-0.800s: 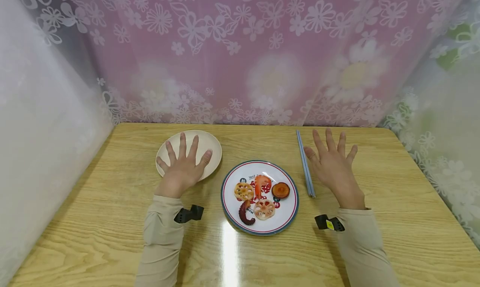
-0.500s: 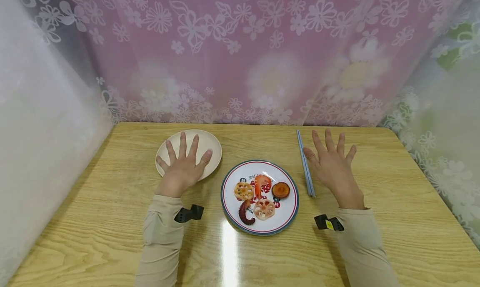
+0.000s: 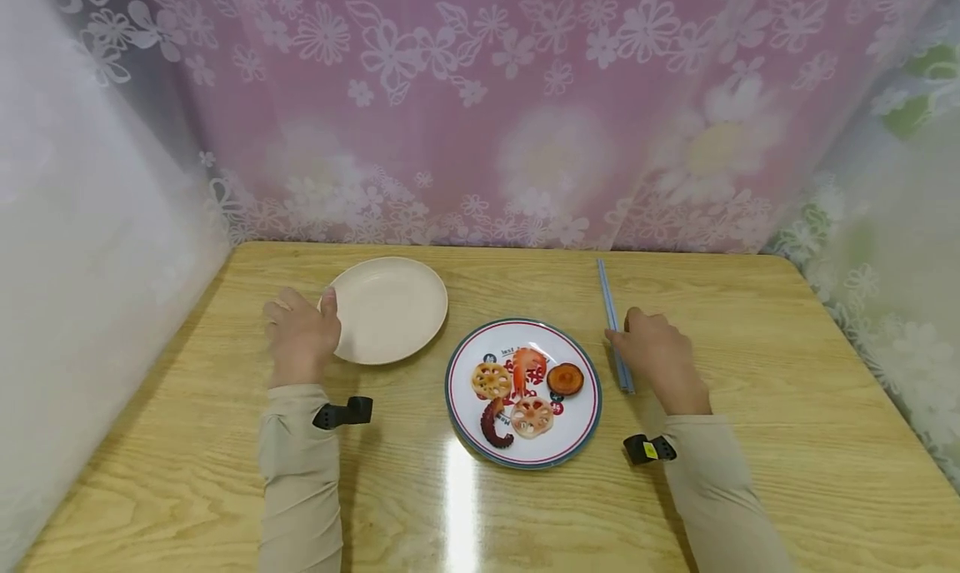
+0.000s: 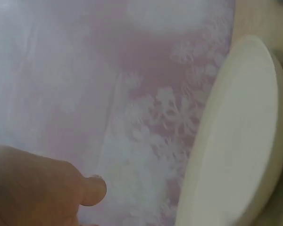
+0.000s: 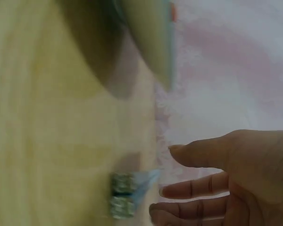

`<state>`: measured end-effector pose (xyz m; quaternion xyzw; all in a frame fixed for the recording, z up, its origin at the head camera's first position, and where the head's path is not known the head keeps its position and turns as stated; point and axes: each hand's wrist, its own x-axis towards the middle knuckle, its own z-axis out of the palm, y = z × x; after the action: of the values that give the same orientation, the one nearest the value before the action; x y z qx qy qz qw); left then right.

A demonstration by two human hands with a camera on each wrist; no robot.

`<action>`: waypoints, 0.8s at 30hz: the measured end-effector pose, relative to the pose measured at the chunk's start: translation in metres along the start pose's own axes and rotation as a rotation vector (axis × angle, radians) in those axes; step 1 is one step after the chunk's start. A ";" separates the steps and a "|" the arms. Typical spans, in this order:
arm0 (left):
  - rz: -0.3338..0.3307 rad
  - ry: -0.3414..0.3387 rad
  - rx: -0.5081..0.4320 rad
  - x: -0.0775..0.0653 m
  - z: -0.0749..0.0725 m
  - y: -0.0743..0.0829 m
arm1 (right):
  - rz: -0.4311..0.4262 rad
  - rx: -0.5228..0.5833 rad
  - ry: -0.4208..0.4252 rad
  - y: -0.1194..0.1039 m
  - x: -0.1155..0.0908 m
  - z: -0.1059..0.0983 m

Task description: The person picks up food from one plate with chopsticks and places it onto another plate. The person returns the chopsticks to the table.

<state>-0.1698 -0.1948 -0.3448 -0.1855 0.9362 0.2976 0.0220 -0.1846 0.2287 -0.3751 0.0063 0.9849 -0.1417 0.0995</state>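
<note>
Both left hand (image 3: 303, 335) and right hand (image 3: 662, 360), half-spread, are empty; wrist view alone shows right fingertips (image 5: 170, 190).

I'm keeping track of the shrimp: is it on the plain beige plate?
No, the shrimp lies on the patterned plate, apart from the beige plate.

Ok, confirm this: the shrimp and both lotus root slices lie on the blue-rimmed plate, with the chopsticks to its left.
Wrong side: the head view shows the chopsticks to the right of the blue-rimmed plate. The shrimp and both lotus root slices do lie on it.
</note>
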 end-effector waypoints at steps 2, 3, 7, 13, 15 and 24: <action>-0.040 -0.021 -0.017 0.007 0.003 -0.009 | 0.008 -0.007 0.004 0.001 0.001 0.004; -0.062 -0.032 -0.018 0.011 0.004 -0.013 | 0.015 -0.010 0.004 0.001 0.002 0.005; -0.113 -0.100 0.016 0.025 0.012 -0.031 | 0.026 -0.012 0.002 0.003 0.004 0.011; -0.120 -0.208 0.054 0.042 0.020 -0.045 | 0.030 0.017 0.007 0.005 0.008 0.013; -0.126 -0.232 0.069 0.045 0.023 -0.047 | 0.044 0.018 0.004 0.004 0.009 0.012; -0.094 -0.252 0.180 0.054 0.035 -0.051 | 0.042 -0.014 -0.017 0.009 0.008 0.016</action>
<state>-0.2040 -0.2310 -0.4096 -0.1875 0.9392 0.2323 0.1696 -0.1885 0.2329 -0.3945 0.0252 0.9846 -0.1326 0.1112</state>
